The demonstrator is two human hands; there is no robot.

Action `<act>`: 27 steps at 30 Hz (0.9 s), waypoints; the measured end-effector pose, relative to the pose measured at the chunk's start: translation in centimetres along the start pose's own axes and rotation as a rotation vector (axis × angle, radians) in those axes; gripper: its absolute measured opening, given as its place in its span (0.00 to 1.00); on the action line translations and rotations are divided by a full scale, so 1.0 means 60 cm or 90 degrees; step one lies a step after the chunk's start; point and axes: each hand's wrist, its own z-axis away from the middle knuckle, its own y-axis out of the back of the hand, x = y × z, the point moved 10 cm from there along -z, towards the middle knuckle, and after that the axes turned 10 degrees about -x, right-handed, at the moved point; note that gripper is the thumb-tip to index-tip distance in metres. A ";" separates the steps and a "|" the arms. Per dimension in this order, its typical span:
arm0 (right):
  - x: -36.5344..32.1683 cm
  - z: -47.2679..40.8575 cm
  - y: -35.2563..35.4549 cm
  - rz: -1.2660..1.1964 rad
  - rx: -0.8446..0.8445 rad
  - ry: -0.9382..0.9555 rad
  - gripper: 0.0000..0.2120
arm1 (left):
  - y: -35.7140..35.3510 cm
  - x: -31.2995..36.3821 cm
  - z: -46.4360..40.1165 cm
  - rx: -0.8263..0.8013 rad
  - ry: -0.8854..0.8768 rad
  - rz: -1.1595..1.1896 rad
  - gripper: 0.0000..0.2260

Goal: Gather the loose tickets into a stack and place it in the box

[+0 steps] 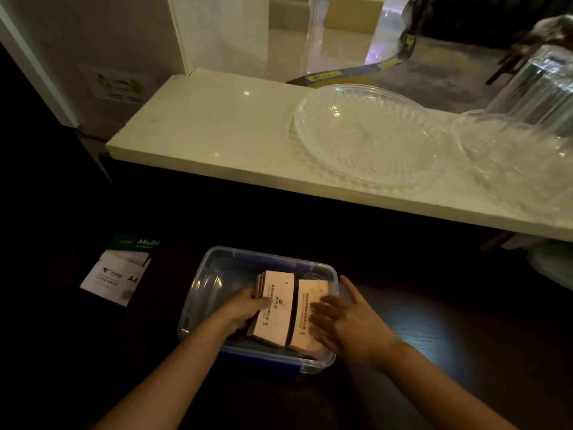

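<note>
A clear plastic box (198, 293) with blue clips sits on the dark desk in front of me. Inside it lie two stacks of pinkish tickets side by side: the left stack (277, 301) and the right stack (307, 318). My left hand (245, 308) is inside the box, its fingers closed around the left stack's left edge. Flat on top of the right stack rests my right hand (344, 321), fingers spread, with its thumb over the box's right rim.
A white counter (201, 125) runs above the desk, carrying a large glass dish (369, 135), further glassware (527, 144) at the right. A pack of A4 paper (119, 271) lies left of the box on the dark desk.
</note>
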 end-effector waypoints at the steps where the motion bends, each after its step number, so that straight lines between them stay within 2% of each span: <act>1: 0.000 0.000 0.003 -0.009 0.008 0.005 0.20 | -0.003 0.001 -0.001 0.002 -0.003 -0.005 0.03; 3: 0.000 -0.002 0.008 -0.017 0.027 0.015 0.20 | -0.007 0.005 -0.002 0.008 -0.013 -0.022 0.02; 8: -0.003 0.000 0.008 -0.011 0.035 0.030 0.20 | -0.015 0.015 -0.006 0.049 -0.047 -0.098 0.12; 16: -0.003 0.004 0.010 0.005 0.053 0.044 0.21 | -0.024 0.012 -0.004 0.098 -0.046 -0.130 0.11; 22: -0.004 0.008 0.020 0.039 0.053 0.055 0.19 | -0.019 0.027 0.018 0.079 -0.054 -0.094 0.09; 25: 0.001 0.008 0.068 0.051 0.125 0.056 0.17 | 0.018 0.064 0.054 0.139 -0.110 -0.116 0.13; 27: 0.006 -0.001 0.108 0.013 0.146 0.056 0.17 | 0.052 0.090 0.087 0.187 -0.128 -0.142 0.19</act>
